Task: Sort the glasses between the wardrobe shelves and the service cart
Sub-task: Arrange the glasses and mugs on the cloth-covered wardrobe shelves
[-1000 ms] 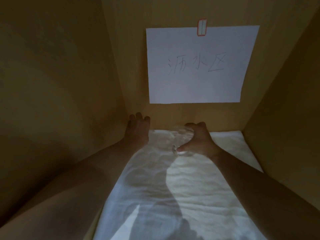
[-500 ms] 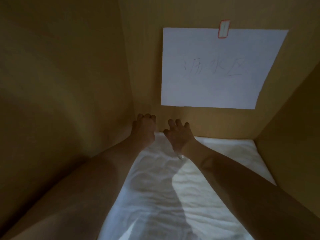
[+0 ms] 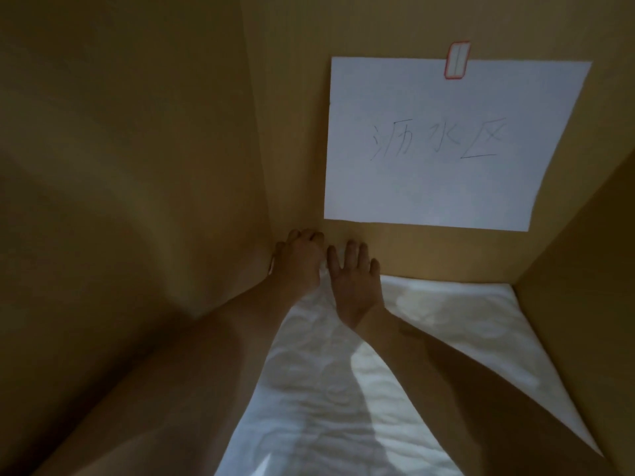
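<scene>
dim, warm cast; light from behind; arm shadow on white cloth (image 3: 446, 338); soft focus; edges bowed

My left hand (image 3: 300, 261) and right hand (image 3: 354, 283) are bare, as are both forearms (no sleeve, watch, ring or glove shows anywhere on them).

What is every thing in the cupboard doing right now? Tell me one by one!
left hand: fingers curled in the back left corner; what they hold is hidden.
right hand: fingers straight, lying flat on the cloth beside the left hand.
white cloth: spread over the shelf floor, wrinkled.
paper sign: flat on the back wall, handwritten.
tape: stuck over the sign's top edge.
</scene>
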Demonstrator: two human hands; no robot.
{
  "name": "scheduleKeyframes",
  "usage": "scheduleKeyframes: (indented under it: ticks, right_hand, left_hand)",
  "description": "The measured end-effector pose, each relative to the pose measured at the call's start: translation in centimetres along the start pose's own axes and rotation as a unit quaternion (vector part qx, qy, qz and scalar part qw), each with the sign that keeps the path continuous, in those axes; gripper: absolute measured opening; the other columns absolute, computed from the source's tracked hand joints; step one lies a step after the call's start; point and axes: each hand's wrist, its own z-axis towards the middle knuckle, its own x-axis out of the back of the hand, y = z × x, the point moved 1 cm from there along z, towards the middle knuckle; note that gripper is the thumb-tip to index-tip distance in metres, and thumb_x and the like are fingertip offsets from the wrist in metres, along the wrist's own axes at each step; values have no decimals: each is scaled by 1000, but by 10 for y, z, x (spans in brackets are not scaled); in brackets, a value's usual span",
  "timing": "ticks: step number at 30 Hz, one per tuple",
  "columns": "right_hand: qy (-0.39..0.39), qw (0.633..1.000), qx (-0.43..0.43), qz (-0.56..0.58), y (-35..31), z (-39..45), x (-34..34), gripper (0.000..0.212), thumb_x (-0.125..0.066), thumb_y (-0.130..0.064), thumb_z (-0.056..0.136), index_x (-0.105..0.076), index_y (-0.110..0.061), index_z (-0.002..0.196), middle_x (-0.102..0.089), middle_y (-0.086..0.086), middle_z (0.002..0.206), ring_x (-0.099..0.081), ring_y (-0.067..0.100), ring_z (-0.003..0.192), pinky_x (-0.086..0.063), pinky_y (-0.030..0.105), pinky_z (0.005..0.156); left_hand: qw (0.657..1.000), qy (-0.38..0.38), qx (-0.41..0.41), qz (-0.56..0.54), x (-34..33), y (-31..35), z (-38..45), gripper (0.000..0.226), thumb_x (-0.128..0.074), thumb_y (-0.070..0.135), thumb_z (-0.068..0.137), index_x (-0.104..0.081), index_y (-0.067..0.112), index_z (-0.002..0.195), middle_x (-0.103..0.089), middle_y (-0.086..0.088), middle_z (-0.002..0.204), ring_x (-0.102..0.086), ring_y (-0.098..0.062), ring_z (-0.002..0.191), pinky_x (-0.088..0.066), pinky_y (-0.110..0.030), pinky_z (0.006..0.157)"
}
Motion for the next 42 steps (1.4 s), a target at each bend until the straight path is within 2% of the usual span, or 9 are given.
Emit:
scheduleKeyframes:
  ticks: [5, 7, 11, 16, 21, 27, 32, 36, 42]
  right_hand:
    - [-47, 991, 1, 122, 9, 2, 0, 116, -75, -24, 78, 7, -24, 161, 10, 19, 166, 9, 40, 154, -9, 55, 125]
    - [-48, 988, -19, 147, 13, 0, 2, 115, -74, -25, 78, 5, -27, 161, 11, 14, 167, 10, 36, 155, -6, 53, 126]
    - [-38, 980, -69, 183, 20, -22, 0, 111, -73, -29, 82, 5, -32, 161, 9, 11, 169, 3, 38, 155, -12, 52, 125]
    - [2, 988, -61, 144, 41, -55, 4, 104, -70, -40, 86, 0, -30, 162, -1, 18, 167, -9, 43, 152, -23, 56, 121]
    - [-13, 984, -68, 165, 49, -80, 26, 97, -66, -49, 89, -4, -30, 161, -3, 15, 167, -13, 41, 150, -27, 55, 118]
    - [-7, 985, -29, 169, 57, -128, 49, 95, -67, -56, 87, -12, -31, 159, -11, 14, 164, -21, 40, 146, -33, 54, 114]
    - [-19, 983, -10, 181, 55, -161, 55, 92, -68, -53, 87, -14, -30, 159, -10, 14, 164, -19, 39, 147, -32, 53, 114]
    - [-30, 978, 41, 201, 40, -193, 57, 89, -68, -45, 88, -15, -28, 158, -11, 13, 163, -21, 39, 144, -31, 54, 113]
    - [-30, 975, 79, 207, 16, -239, 63, 83, -65, -48, 90, -20, -26, 157, -16, 14, 161, -23, 38, 143, -33, 53, 111]
  left_hand:
    - [1000, -2, 10, -8, -8, 5, -1, 87, -70, 7, 84, -24, 13, 156, -31, -6, 158, -32, -28, 142, -37, -44, 109]
    - [1000, 2, 12, -13, -11, 5, -3, 91, -72, 7, 84, -18, 11, 158, -25, -8, 161, -25, -28, 146, -35, -44, 113]
    - [999, 31, 10, 15, -16, 8, -10, 90, -65, 9, 91, -7, 9, 160, -13, -13, 165, -14, -30, 152, -27, -41, 120]
    - [997, 68, 13, 38, -19, 11, -34, 92, -65, 16, 88, -8, 19, 161, -12, -13, 165, -13, -35, 152, -26, -45, 119]
    - [995, 72, 64, 11, -9, 31, -76, 90, -69, 36, 88, -16, 22, 160, -11, -11, 167, -6, -34, 154, -21, -49, 121]
    - [989, 108, 102, -19, 17, 67, -138, 81, -64, 42, 89, -25, 25, 157, -15, -7, 166, -8, -31, 154, -17, -47, 121]
    - [988, 119, 97, 25, 28, 84, -193, 77, -59, 47, 88, -28, 24, 155, -21, -10, 164, -13, -34, 151, -20, -54, 120]
    - [981, 133, 142, 28, 32, 93, -236, 74, -57, 53, 87, -33, 25, 152, -28, -8, 160, -19, -33, 147, -27, -51, 114]
    - [982, 120, 145, 31, 35, 92, -293, 73, -59, 52, 85, -37, 26, 150, -34, -3, 156, -23, -29, 144, -27, -49, 112]
